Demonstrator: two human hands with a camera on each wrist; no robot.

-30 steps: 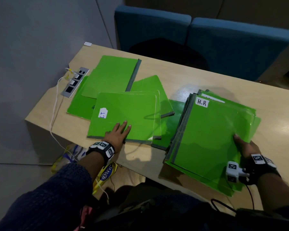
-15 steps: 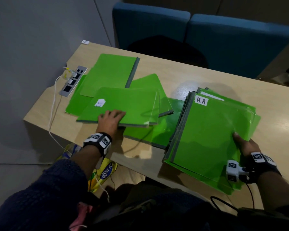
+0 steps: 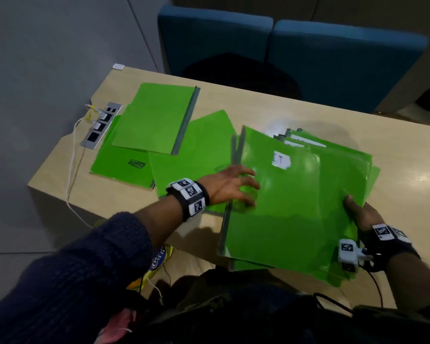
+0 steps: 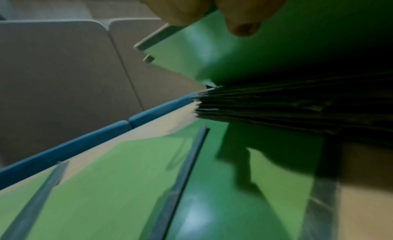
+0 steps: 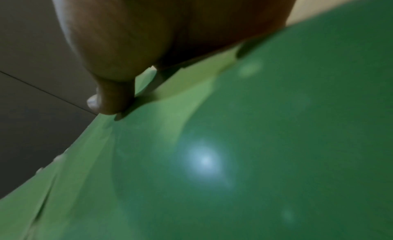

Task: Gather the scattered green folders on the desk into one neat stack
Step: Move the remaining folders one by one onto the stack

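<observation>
Left hand grip pinches the labelled folder's spine edge over the stack; right hand clamps its opposite edge.

Bright green folders with grey spine strips lie on a pale beige wood-look surface. The top folder of the green stack carries a white label with blurred dark letters. One flat folder bears a black scribbled patch. Both wrists wear black bands with white squares printed in black block patterns. Behind stand blue padded chairs; a silver socket panel holds white plugs.
</observation>
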